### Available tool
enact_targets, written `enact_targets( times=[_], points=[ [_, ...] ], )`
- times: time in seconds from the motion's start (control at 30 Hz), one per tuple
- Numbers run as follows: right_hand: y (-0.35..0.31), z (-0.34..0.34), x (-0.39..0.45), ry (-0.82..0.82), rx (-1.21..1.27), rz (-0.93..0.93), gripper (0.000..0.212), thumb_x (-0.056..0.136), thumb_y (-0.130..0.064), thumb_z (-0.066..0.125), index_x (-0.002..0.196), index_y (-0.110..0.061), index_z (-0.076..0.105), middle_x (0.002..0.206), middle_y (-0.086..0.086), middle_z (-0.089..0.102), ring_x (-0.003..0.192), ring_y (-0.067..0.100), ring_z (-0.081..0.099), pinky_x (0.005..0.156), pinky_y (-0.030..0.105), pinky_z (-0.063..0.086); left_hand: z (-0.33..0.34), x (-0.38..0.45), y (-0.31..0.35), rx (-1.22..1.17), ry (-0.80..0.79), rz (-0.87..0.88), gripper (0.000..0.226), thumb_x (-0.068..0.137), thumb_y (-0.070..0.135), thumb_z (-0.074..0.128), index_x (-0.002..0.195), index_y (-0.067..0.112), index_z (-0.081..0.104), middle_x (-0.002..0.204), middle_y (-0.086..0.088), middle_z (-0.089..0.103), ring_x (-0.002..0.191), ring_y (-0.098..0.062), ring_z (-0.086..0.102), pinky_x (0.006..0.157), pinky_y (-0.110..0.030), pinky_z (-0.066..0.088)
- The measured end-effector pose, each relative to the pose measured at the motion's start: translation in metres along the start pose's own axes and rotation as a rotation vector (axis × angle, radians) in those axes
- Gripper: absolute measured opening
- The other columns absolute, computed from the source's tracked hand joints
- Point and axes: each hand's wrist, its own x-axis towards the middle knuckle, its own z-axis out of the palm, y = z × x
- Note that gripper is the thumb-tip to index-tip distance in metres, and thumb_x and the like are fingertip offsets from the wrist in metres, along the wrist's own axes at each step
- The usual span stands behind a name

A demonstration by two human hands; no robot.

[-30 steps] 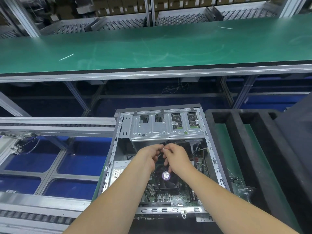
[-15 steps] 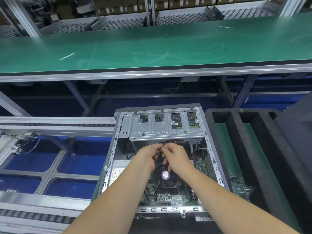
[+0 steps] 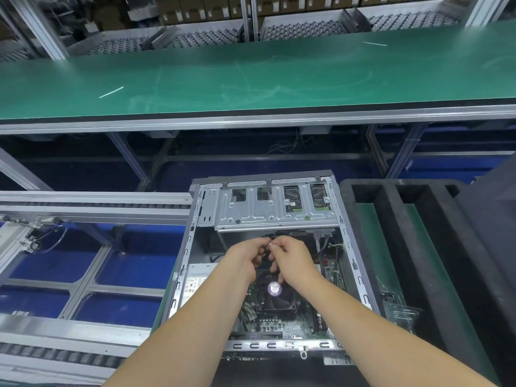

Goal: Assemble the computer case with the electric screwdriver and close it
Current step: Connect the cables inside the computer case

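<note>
Green, smooth matting is covering the long workbench (image 3: 251, 76) at the back, with a shiny metal edge. Below it, the computer case (image 3: 192, 247) is lying open on its side, a grey metal box with a flat drive tray (image 3: 275, 210) full of holes. Inside, a round black fan (image 3: 275, 296) is wearing a purple sticker. Both hands are meeting above the fan: the left hand (image 3: 242, 262) and right hand (image 3: 293, 261) are pinching something tiny and white, too small to tell what. Black foam tray (image 3: 391, 219) is sitting just beside the case.

factory assembly line — green conveyor belt (image 3: 251, 79), roller racks (image 3: 307, 32)
</note>
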Motion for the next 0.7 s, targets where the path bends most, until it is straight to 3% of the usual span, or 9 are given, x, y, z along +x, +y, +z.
enact_targets(
  times=[0.57, 0.7],
  points=[
    [0.0034, 0.0015, 0.0004, 0.020, -0.022, -0.017, 0.017, 0.108, -0.012, 0.053, 0.102, -0.013, 0.068, 0.081, 0.006, 0.065, 0.051, 0.011, 0.062, 0.040, 0.026, 0.049, 0.0026, -0.0032, 0.0012, 0.043, 0.009, 0.025, 0.040, 0.089, 0.027, 0.075, 0.055, 0.019, 0.056, 0.047, 0.009, 0.049, 0.048, -0.007, 0.039, 0.048, -0.024, 0.031],
    [0.0034, 0.0010, 0.0000, 0.018, 0.001, -0.008, 0.022, 0.108, -0.011, 0.052, 0.095, -0.017, 0.068, 0.078, 0.006, 0.065, 0.050, 0.017, 0.063, 0.043, 0.032, 0.053, 0.0032, -0.0036, 0.0000, 0.045, 0.012, 0.034, 0.038, 0.088, 0.026, 0.075, 0.056, 0.018, 0.055, 0.047, 0.009, 0.048, 0.045, -0.007, 0.039, 0.040, -0.021, 0.031]
  ],
)
